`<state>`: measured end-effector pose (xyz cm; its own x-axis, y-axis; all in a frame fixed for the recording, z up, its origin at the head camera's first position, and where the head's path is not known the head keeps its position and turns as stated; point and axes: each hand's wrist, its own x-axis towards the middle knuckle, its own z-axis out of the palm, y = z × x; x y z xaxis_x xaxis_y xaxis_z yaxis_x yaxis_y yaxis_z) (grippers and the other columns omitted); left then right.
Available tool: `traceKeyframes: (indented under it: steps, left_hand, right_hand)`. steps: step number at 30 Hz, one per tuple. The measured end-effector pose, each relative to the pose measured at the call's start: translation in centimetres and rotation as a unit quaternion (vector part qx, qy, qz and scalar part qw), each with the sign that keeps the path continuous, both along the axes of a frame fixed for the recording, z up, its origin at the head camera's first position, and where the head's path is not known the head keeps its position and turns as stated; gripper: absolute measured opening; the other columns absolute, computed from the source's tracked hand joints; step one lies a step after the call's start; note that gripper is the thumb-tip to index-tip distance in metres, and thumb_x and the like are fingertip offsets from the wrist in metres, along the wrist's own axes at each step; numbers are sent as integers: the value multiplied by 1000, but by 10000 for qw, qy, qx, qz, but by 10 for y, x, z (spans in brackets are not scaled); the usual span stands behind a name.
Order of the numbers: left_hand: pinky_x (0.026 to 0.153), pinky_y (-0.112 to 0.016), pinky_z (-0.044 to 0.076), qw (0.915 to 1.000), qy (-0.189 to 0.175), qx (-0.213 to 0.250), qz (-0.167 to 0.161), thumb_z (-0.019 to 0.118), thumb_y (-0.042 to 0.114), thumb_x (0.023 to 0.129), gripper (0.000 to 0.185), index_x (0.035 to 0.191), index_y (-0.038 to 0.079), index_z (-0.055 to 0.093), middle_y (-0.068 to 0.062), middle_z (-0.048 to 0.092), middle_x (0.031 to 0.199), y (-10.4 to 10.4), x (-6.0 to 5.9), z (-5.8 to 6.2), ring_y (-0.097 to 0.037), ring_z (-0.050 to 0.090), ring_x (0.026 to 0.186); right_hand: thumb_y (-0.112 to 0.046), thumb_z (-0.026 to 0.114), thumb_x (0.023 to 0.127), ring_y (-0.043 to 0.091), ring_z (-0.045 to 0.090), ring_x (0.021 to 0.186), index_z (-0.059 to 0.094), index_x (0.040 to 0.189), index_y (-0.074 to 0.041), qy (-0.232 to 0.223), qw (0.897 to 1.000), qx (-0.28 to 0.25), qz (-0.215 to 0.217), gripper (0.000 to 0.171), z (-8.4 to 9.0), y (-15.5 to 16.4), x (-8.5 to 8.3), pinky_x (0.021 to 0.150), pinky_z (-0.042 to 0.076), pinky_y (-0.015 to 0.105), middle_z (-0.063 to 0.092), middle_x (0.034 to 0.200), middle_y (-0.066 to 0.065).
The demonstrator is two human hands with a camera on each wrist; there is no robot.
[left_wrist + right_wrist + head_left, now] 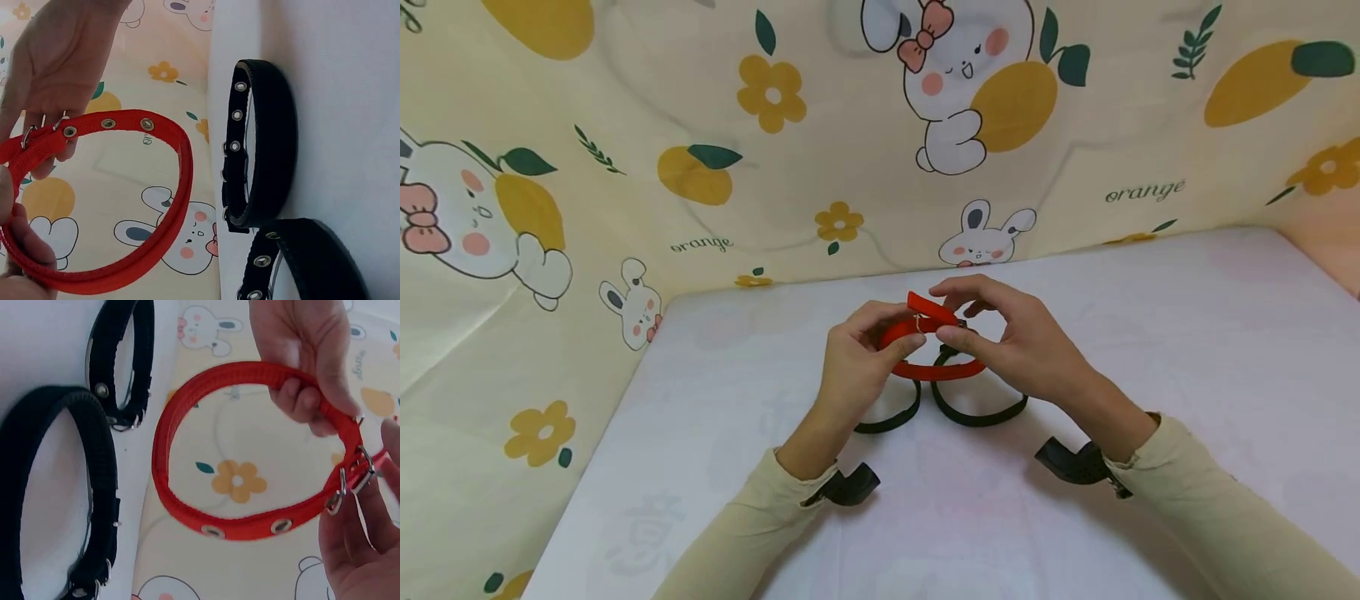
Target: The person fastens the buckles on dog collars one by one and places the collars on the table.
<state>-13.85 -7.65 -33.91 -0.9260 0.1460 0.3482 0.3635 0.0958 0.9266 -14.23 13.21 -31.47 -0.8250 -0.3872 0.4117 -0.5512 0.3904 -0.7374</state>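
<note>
A red collar (pixel 936 372), fastened into a loop, is held up between both hands. My left hand (pixel 861 354) grips its band, with the thumb along the near side and fingers curled round it. At the metal buckle (pixel 364 470), my right hand (pixel 1026 333) pinches the strap between thumb and fingers. The free strap end sticks up over the loop in the head view. Metal eyelets (pixel 281 526) run along the band, and a D-ring (pixel 337 499) hangs beside the buckle.
Two black collars, one to the left (pixel 891 425) and one to the right (pixel 981 421), stand as loops on the white tabletop (pixel 970 517) below the hands. A patterned cloth (pixel 865 167) with rabbits and oranges rises behind the table and along its left side.
</note>
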Motion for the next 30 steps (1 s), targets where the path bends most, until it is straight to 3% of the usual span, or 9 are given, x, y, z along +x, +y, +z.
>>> traceKeyframes:
  steps: [5,12,23,30]
  left_hand:
    - [80,-21,56,9995,91,-306,-64,77,1,83,34,116,-2,71,-16,64,107,3,3,-2,-20,66,94]
    - [76,-22,55,9990,150,-425,-8,78,3,82,25,107,0,75,-13,64,100,6,4,-2,-16,62,91]
    - [82,-23,56,9989,250,-399,85,78,1,81,30,111,0,73,-14,65,101,6,5,-1,-21,64,95]
    - [77,-19,54,9986,330,-300,301,79,1,79,32,111,0,73,-16,66,100,5,3,0,-21,65,91]
  right_hand:
    - [-13,72,92,12,63,95,65,125,-22,153,9994,-297,64,34,-4,-1,2,83,51,29,68,117,-7]
    - [-10,72,91,9,59,100,68,119,-21,190,9982,-543,162,31,-4,-4,3,87,47,25,69,111,-8]
    - [-10,76,88,7,62,92,74,110,-19,435,9965,-715,-40,24,-2,-8,4,83,48,22,72,101,-8]
    - [-12,77,87,6,65,93,74,109,-18,453,9963,-719,-142,23,5,-3,6,91,51,19,71,100,-11]
